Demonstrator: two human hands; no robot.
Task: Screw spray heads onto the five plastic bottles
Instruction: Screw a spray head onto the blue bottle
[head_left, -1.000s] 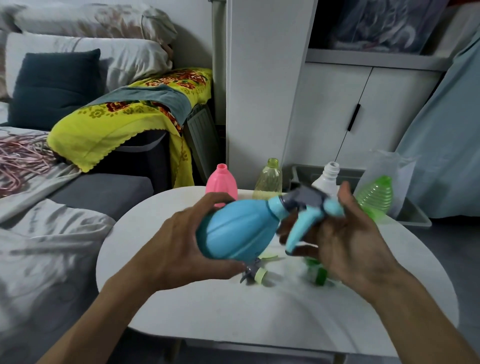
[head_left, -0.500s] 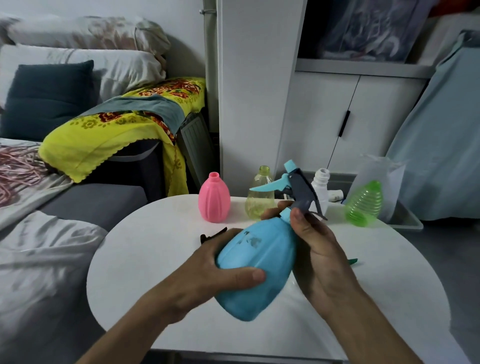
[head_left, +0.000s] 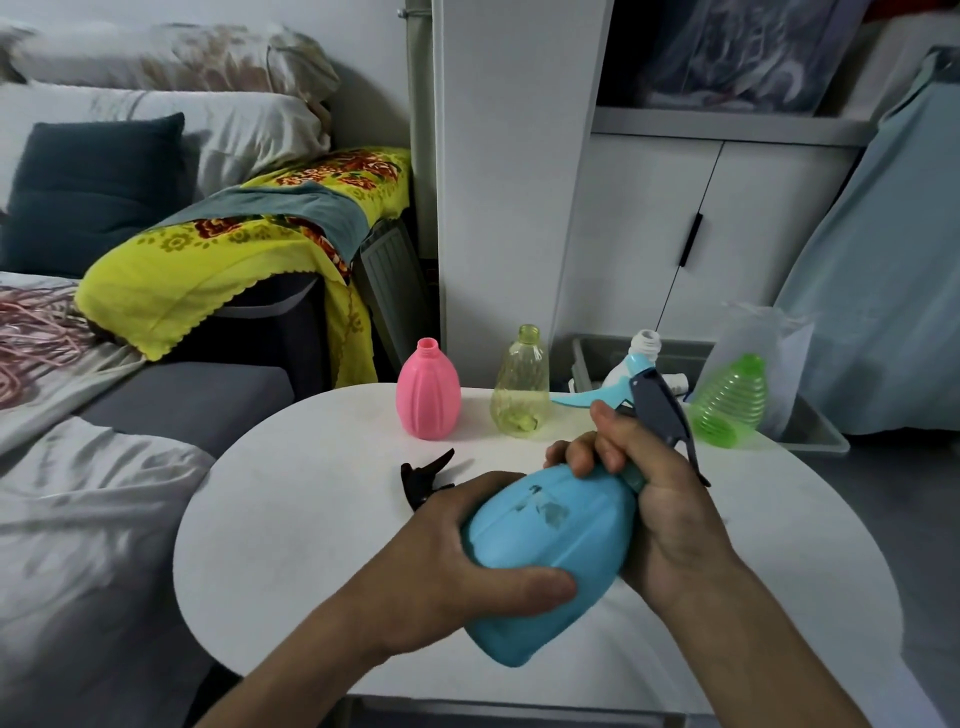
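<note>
I hold a blue bottle tilted over the white round table. My left hand grips its body from the left. My right hand curls round its neck, just under the blue and dark grey spray head that sits on top. At the table's far side stand a pink bottle, a clear yellow bottle, a white bottle partly hidden behind the spray head, and a green ribbed bottle; their necks are bare. A dark spray head lies on the table by my left hand.
A grey sofa with pillows and a yellow flowered cloth stands to the left. White cabinets rise behind the table. A grey bin and a clear plastic bag sit behind the green bottle.
The blue bottle went from lying sideways to tilted with its head up and away from me. My right hand shifted from the spray head to the bottle's neck.
</note>
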